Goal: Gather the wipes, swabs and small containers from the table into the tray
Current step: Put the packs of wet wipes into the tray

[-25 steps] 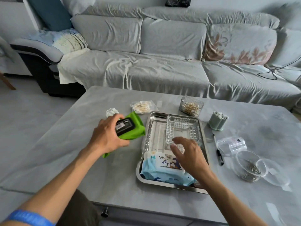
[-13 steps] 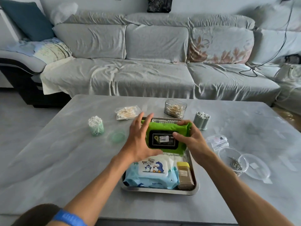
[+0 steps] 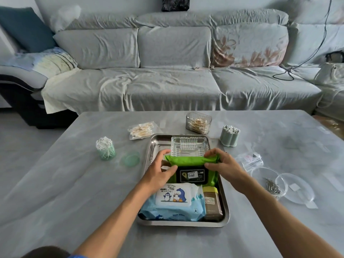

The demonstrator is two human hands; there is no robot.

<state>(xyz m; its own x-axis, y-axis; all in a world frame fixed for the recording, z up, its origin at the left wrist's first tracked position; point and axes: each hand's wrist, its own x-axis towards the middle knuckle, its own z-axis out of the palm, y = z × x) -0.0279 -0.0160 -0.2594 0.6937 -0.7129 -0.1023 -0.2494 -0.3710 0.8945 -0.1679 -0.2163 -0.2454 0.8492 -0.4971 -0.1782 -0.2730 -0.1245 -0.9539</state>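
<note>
A steel tray (image 3: 151, 151) sits mid-table. In it lie a blue penguin wipes pack (image 3: 173, 203), a small brown jar (image 3: 212, 202) and a clear ridged box (image 3: 189, 147). The green wipes pack (image 3: 191, 171) rests in the tray's middle. My left hand (image 3: 160, 174) grips its left side and my right hand (image 3: 224, 167) holds its right end. On the table outside the tray are a bag of swabs (image 3: 142, 130), a green swab cup (image 3: 105, 148), its lid (image 3: 130, 158), a clear swab box (image 3: 198, 122) and a grey-green swab holder (image 3: 229, 135).
Right of the tray lie a small clear bag (image 3: 250, 160) and an open clear container with metal pins (image 3: 273, 185). A grey sofa (image 3: 167, 81) stands behind the table. The table's near edge runs just below the tray.
Both hands have lowered the green wipes pack from above the tray down into its middle, between the clear box and the blue pack. The view has shifted slightly.
</note>
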